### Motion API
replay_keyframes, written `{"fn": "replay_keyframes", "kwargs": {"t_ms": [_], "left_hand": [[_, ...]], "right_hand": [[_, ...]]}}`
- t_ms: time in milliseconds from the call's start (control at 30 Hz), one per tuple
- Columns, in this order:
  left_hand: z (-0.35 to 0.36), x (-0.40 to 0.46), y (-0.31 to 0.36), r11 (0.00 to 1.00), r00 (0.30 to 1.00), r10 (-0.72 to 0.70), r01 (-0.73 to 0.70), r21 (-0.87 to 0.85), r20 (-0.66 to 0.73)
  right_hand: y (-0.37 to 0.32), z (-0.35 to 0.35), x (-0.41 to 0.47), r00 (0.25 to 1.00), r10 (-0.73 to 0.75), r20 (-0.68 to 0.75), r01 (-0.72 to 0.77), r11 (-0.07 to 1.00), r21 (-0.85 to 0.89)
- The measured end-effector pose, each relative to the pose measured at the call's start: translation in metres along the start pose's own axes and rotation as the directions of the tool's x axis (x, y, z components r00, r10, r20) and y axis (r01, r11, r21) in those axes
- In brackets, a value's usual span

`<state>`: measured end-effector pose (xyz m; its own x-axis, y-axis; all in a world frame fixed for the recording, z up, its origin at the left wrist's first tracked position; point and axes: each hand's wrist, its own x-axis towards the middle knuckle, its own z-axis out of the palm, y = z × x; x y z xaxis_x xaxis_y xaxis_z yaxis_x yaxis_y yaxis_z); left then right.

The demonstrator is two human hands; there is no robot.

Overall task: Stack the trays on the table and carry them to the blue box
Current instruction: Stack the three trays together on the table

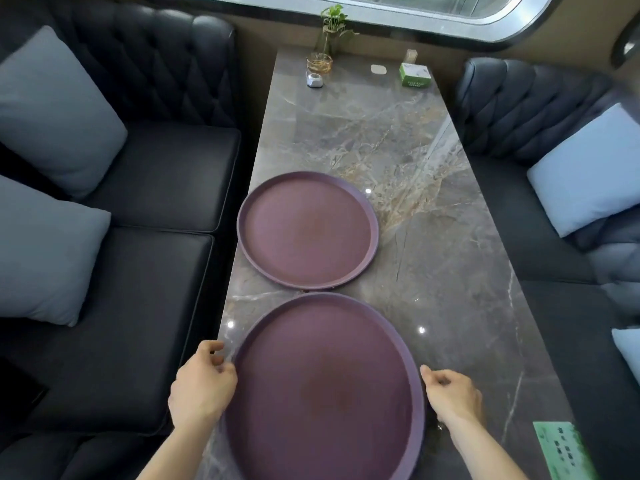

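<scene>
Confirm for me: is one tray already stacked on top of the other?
No, the near tray and the far tray lie flat, one beyond the other, on the table.

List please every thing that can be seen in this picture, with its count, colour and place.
trays: 2, purple, round, on the left part of the table; near tray, far tray
table: 1, grey marble, centre
plant in glass vase: 1, green, far end of the table
glass cup: 1, clear with gold rim, in front of the vase
small white object: 1, beside the cup
green box: 1, far right of the table
green card: 1, near right corner
sofas: 2, dark, left and right
cushions: several, grey-blue, on both sofas
left hand: at near tray's left rim
right hand: at its right rim
</scene>
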<state>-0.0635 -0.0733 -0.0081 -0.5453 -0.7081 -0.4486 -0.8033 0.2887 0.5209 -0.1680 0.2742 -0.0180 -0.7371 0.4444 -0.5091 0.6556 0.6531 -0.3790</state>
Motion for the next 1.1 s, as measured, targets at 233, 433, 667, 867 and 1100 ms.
{"fn": "replay_keyframes", "kwargs": {"t_ms": [233, 433, 667, 867, 1100], "left_hand": [[0.009, 0.051, 0.07, 0.983, 0.996, -0.068, 0.055, -0.175, -0.065], [0.015, 0.112, 0.122, 0.959, 0.986, -0.141, 0.113, -0.26, -0.091], [0.025, 0.177, 0.156, 0.948, 0.977, -0.183, 0.145, -0.284, -0.113], [0.03, 0.205, 0.18, 0.928, 0.979, -0.189, 0.153, -0.34, -0.075], [0.03, 0.206, 0.185, 0.863, 0.968, -0.241, 0.182, -0.472, -0.068]], "right_hand": [[-0.038, 0.015, 0.102, 1.0, -0.013, 0.026, 0.01, 0.995, 0.097], [-0.145, 0.009, 0.125, 0.979, -0.168, 0.112, 0.146, 0.972, 0.182], [-0.24, 0.022, 0.166, 0.957, -0.261, 0.124, 0.227, 0.945, 0.234], [-0.286, 0.039, 0.172, 0.943, -0.272, 0.194, 0.188, 0.912, 0.364], [-0.29, 0.04, 0.163, 0.926, -0.27, 0.266, 0.133, 0.889, 0.439]]}}
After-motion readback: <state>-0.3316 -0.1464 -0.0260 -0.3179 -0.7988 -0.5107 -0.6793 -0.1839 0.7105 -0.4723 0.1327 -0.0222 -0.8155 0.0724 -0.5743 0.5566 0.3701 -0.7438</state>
